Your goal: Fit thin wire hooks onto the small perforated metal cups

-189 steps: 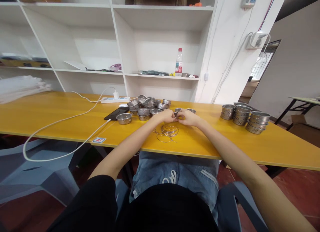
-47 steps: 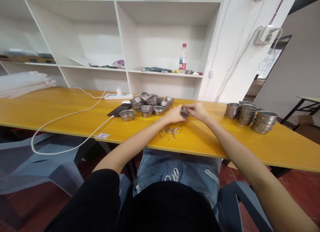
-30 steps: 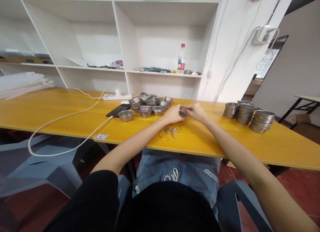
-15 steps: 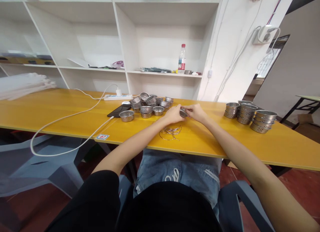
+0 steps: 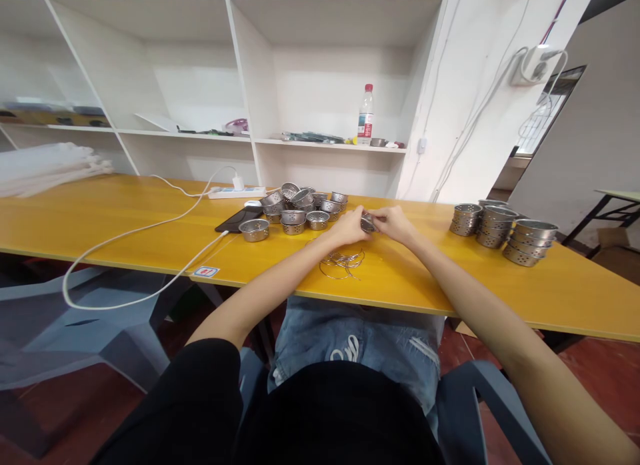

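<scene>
Between hands point(image 5: 351, 227), cup point(image 5: 368, 223) seemingly still tilted.

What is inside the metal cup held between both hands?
The inside cannot be made out: the left hand and right hand partly cover the metal cup. Only a dark grey patch of it shows between them.

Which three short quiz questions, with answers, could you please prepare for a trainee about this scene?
1. What do the left bare hand and the right bare hand hold between them?
2. True or false: the clear plastic bottle with red cap stands on the white shelf.
3. The thin silver wire loops lie: (a) on the shelf; (b) on the long yellow table; (c) on the black phone.

Key: 1. A small silver metal cup with holes. 2. True. 3. b.
</scene>
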A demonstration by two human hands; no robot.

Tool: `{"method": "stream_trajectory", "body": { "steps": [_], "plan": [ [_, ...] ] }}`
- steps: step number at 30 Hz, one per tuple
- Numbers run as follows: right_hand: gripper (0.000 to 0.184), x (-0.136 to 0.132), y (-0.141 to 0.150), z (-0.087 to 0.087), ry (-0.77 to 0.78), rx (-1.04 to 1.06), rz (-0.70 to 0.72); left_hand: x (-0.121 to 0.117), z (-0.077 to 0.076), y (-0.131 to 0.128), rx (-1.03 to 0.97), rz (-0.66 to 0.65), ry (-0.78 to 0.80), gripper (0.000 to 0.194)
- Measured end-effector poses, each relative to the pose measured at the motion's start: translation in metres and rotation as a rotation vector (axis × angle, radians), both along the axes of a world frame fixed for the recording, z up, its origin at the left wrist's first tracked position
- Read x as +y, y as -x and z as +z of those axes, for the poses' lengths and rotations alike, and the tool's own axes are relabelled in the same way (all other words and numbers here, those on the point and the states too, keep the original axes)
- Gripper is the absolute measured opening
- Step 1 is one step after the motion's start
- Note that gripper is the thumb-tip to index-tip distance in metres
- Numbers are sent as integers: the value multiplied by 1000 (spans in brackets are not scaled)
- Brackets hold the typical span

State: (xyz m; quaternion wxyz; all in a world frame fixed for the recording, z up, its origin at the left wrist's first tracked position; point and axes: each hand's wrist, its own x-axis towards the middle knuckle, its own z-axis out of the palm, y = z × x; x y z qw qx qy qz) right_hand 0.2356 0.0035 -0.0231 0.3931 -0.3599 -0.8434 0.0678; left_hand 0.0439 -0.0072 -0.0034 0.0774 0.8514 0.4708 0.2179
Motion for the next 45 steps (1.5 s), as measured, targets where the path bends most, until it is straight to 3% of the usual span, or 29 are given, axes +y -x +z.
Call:
{"method": "stream_trajectory", "body": {
  "steps": [8, 20, 45],
  "plan": [
    [36, -1, 0, 1, -1, -5, 1, -1, 0, 0, 3, -45, -40, 62],
    [39, -4, -1, 1, 196, 176, -3, 4, -2, 3, -68, -76, 19, 79],
    [34, 4, -3, -7, 12, 28, -83, 2, -2, 0, -16, -53, 5, 78]
  ]
}}
